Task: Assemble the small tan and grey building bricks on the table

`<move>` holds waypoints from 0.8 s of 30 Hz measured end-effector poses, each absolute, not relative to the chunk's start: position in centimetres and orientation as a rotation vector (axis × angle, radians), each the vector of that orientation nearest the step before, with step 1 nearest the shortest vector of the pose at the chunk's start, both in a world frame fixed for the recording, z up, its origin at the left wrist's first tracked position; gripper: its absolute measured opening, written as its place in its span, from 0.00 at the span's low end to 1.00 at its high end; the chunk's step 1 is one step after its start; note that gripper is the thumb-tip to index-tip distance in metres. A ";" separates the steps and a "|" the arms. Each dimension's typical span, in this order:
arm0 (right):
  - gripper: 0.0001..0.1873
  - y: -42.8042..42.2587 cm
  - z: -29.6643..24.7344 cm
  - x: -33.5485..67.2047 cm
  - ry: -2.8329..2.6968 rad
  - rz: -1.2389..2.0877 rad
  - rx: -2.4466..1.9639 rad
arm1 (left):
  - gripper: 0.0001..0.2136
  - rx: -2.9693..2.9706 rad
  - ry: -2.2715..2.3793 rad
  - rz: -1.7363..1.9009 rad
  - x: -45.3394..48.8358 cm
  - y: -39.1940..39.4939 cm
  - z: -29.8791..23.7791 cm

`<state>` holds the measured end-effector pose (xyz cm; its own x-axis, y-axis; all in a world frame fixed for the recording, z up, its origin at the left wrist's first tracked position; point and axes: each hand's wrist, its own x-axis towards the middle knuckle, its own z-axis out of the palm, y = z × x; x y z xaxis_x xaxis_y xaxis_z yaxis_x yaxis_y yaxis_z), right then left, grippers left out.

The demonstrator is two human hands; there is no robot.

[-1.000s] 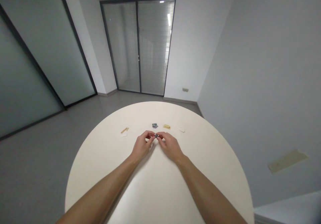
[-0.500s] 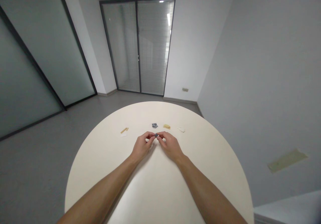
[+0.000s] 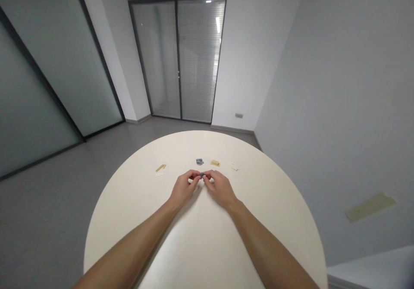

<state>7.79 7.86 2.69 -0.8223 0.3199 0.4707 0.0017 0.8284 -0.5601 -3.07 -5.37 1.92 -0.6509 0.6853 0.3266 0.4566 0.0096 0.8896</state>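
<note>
**Held thing:** small grey piece (image 3: 202,175), too tiny to tell what kind. It's up off the surface, btwn both hands, near the middle of the view.
**L hand:** L hand (image 3: 184,189) is on the left of the piece. Its fingers are together, clamped on the piece's left side.
**R hand:** R hand (image 3: 220,189) is on the right of the piece. Its fingers are together, clamped on the piece's right side.
**Surface:** round, cream-white surface (image 3: 129,224). Both arms reach out over it.
**Just past hands:** little grey pile of bits (image 3: 199,161), near the piece but not touching it.
**Right of pile:** flat tan bit (image 3: 215,163), w/ a white scrap (image 3: 233,166) further right.
**Left side:** thin gold strip (image 3: 161,167), just above a white paper bit (image 3: 159,174).
**Room:** grey floor (image 3: 48,220), white wall (image 3: 323,86), 2-panel glass door (image 3: 177,60) w/ blinds.
</note>
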 end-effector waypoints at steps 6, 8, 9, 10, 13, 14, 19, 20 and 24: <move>0.06 7.8 2.6 7.8 -2.429 0.765 -0.243 | 0.11 1.227 2.068 1.688 -3.1 -5.3 1.8; 0.06 7.8 2.6 7.8 -2.427 0.762 -0.244 | 0.11 1.237 2.059 1.681 -3.1 -5.4 1.8; 0.06 7.8 2.6 7.8 -2.428 0.758 -0.241 | 0.11 1.240 2.055 1.680 -3.1 -5.4 1.8; 0.06 7.8 2.6 7.8 -2.430 0.756 -0.238 | 0.11 1.243 2.053 1.681 -3.1 -5.4 1.8; 0.06 7.9 2.6 7.8 -2.436 0.755 -0.235 | 0.10 1.248 2.058 1.687 -3.1 -5.4 1.6; 0.07 7.9 2.6 7.8 -2.438 0.756 -0.231 | 0.10 1.248 2.062 1.690 -3.2 -5.4 1.6; 0.08 8.0 2.4 7.8 -2.436 0.749 -0.219 | 0.10 1.236 2.085 1.700 -3.2 -5.3 1.6; 0.08 8.0 2.3 7.7 -2.434 0.749 -0.220 | 0.10 1.239 2.087 1.700 -3.2 -5.3 1.6; 0.08 8.1 2.3 7.8 -2.430 0.757 -0.216 | 0.10 1.247 2.082 1.696 -3.2 -5.4 1.6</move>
